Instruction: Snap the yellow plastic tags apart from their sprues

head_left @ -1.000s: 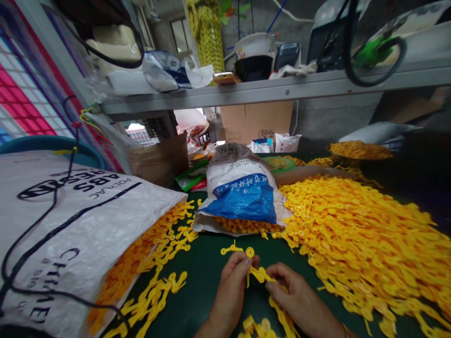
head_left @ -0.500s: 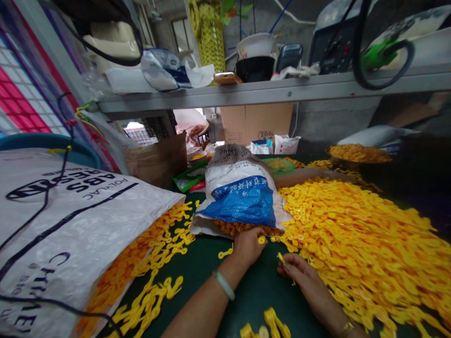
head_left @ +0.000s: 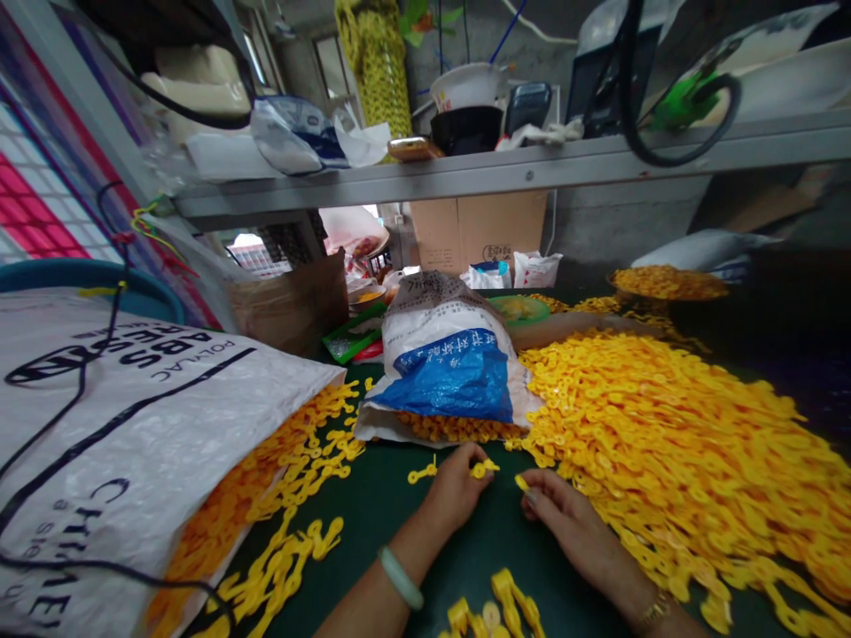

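My left hand (head_left: pixel 458 487), with a pale bangle on its wrist, pinches a yellow plastic piece (head_left: pixel 484 468) with a round ring end. Just right of it, my right hand (head_left: pixel 555 501) grips a small yellow piece (head_left: pixel 522 483) between thumb and fingertips; most of that piece is hidden. Both hands are over the dark green table (head_left: pixel 399 540), a little apart. A loose yellow piece (head_left: pixel 421 472) lies left of my left hand. Ahead is a white and blue woven sack (head_left: pixel 458 372), its mouth showing yellow-orange parts. A large heap of yellow pieces (head_left: pixel 684 443) spreads beside my right hand.
On the left a big white sack (head_left: pixel 133 390) spills yellow parts (head_left: pixel 292 443), with a black cable across it. Several yellow pieces (head_left: pixel 509 602) lie at the near edge. A metal shelf (head_left: pixel 465 182) crosses above, holding bowls and a phone. A cardboard box (head_left: pixel 285 306) stands behind.
My left hand has drawn back slightly from the sack mouth toward me, its yellow piece now showing more. My right hand has shifted a little, still pinching its piece. The view has turned slightly.
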The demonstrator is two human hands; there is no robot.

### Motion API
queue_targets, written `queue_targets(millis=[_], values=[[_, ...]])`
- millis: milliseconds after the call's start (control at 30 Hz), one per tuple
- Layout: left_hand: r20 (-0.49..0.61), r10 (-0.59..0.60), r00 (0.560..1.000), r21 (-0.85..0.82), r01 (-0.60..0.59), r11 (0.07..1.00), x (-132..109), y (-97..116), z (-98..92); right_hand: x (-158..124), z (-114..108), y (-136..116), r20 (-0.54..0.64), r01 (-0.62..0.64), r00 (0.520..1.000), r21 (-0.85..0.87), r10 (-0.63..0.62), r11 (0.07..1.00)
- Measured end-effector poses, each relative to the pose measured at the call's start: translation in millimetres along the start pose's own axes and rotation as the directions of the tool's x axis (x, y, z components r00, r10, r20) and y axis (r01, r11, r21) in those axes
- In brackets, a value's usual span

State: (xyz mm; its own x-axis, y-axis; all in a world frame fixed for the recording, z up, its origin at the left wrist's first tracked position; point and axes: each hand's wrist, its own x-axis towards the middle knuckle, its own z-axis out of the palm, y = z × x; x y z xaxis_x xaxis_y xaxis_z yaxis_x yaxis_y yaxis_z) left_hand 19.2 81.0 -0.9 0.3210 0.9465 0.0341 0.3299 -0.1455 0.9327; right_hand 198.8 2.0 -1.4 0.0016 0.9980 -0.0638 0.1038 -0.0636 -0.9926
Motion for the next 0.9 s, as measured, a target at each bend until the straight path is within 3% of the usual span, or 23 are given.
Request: queue_targets(millis=[200,300,400,467,533,633,700,900], values=[[0.112,-0.147,0.983,-0.304,0.174,0.937,-45,2,-1.6,-13,14,-18,0.078,0.037,0.996,0.048,-0.04,0.998],[0.132,-0.2,0.971,-0.567,0.239,0.788,-60,5,3.1,-22,28,-25,0.12,0.118,0.986,-0.003,-0.116,0.993],[0.12,-0.246,0.962,-0.754,0.25,0.608,-68,9,8.8,-29,40,-28,0.043,0.197,0.98,-0.087,-0.194,0.977],[0.108,-0.27,0.957,-0.805,0.244,0.541,-71,10,11.3,-30,43,-27,0.019,0.237,0.972,-0.124,-0.236,0.964],[0.109,-0.284,0.953,-0.832,0.244,0.498,-72,10,11.8,-30,43,-26,0.069,0.219,0.974,-0.061,-0.215,0.974],[0.11,-0.28,0.954,-0.844,0.238,0.481,-72,10,9.4,-27,38,-22,0.138,0.084,0.985,0.121,-0.101,0.989],[0.103,-0.274,0.956,-0.842,0.23,0.488,-73,10,6.5,-24,34,-17,0.106,0.024,0.993,0.177,-0.044,0.984],[0.145,-0.247,0.958,-0.851,0.248,0.463,-75,9,1.9,-23,37,-11,0.05,0.055,0.997,0.108,-0.061,0.993]])
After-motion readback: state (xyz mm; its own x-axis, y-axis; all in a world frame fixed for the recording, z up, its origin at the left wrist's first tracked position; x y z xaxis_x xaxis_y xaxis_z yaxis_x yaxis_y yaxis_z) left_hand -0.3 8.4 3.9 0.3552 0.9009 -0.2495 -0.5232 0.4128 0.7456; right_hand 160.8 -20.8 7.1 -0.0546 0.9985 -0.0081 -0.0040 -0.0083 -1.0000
